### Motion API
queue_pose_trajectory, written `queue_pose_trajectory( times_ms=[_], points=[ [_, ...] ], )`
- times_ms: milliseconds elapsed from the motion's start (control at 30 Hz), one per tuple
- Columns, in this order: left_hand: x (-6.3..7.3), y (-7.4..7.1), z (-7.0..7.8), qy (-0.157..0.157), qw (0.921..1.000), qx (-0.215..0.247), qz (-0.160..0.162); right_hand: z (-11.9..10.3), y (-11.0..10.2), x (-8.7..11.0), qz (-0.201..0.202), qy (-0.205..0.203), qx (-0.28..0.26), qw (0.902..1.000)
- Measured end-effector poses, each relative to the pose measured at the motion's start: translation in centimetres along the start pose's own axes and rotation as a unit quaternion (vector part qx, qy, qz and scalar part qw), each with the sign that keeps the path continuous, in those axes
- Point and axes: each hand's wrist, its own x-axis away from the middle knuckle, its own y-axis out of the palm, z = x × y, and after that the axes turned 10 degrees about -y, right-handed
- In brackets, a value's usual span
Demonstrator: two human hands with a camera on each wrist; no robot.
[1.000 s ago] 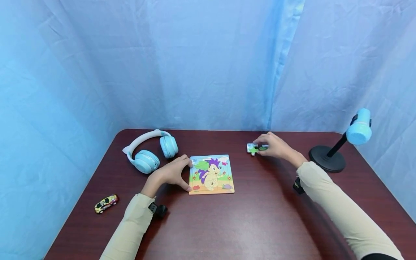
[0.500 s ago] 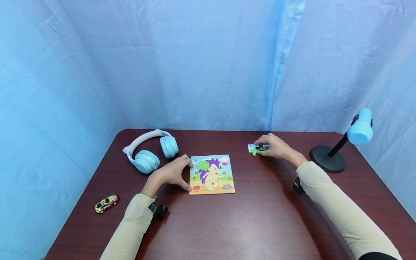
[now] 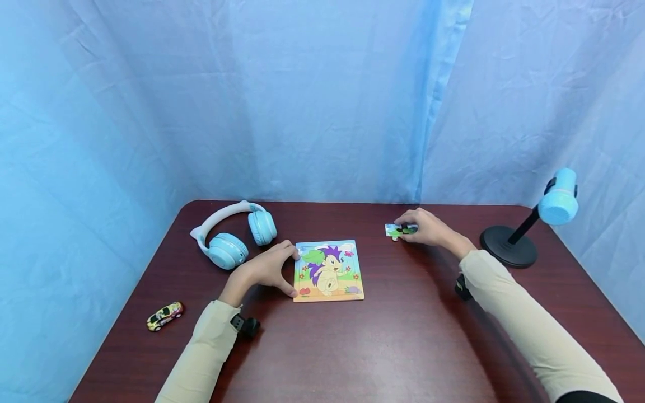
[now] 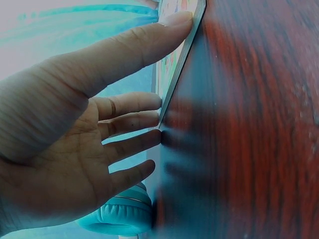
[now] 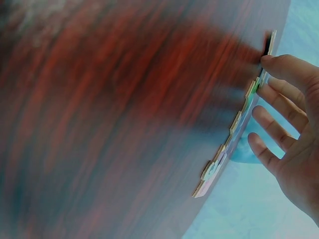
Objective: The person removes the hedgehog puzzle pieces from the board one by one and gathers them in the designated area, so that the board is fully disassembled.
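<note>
A square puzzle board (image 3: 330, 271) with a purple-haired hedgehog picture lies mid-table in the head view. Along its left edge is my left hand (image 3: 267, 268), thumb at the near corner and fingertips near the far one. The left wrist view shows those fingers spread and fairly straight, with the thumb (image 4: 169, 27) over the board's edge. To the right, my right hand (image 3: 423, 226) rests at a small group of puzzle pieces (image 3: 392, 230), partly hiding them. Its thumb and fingertips touch the near and far sides. In the right wrist view, flat jigsaw pieces (image 5: 234, 127) show edge-on beside loosely bent fingers.
Blue cat-ear headphones (image 3: 228, 250) lie behind the left hand. A small toy car (image 3: 164, 316) stands at the left. At the right is a blue desk lamp (image 3: 558, 204) on a black base, near the right forearm. Blue curtains (image 3: 322, 101) hang behind the table.
The right hand and the puzzle pieces shifted very slightly during the first half second, then stayed still. The left hand and the board hold their place.
</note>
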Motion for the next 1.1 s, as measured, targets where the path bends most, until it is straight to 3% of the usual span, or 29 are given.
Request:
queue_pose_trajectory(
  times_ms=[367, 667, 833, 1100],
  points=[
    [-0.2, -0.3, -0.2, 0.004, 1.0, -0.002, 0.002, -1.0, -0.5, -0.8, 0.0, -0.004, -0.002, 1.0],
    [-0.4, -0.3, -0.2, -0.005, 1.0, 0.002, -0.002, -5.1, 0.4, -2.0, -0.001, -0.01, -0.027, 0.9996],
    [-0.6, -0.3, -0.3, -0.007, 1.0, 0.002, -0.002, -8.0, 1.4, -3.0, -0.007, -0.057, -0.038, 0.9976],
    [-0.7, -0.2, -0.3, -0.006, 1.0, 0.001, 0.001, -11.7, 3.0, -4.2, -0.064, -0.111, -0.041, 0.9909]
  ],
)
